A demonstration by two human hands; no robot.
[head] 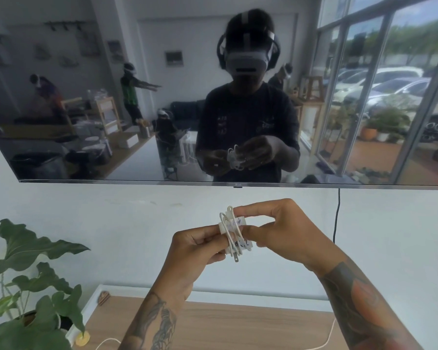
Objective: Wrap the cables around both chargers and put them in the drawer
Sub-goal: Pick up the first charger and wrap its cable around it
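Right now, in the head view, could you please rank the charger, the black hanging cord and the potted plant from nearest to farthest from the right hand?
1. Charger: held in the right hand.
2. Black cord: just right, against the wall.
3. Potted plant: far left.

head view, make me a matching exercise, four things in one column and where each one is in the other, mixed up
Things:
1. charger
2. plant
3. TV
4. black cord

Places:
A. hanging down the wall under the screen's right part
B. lower left corner, beside the wooden top
C. held in both hands, white cable wound around it
D. on the wall above the hands

Pairs: 1-C, 2-B, 3-D, 4-A
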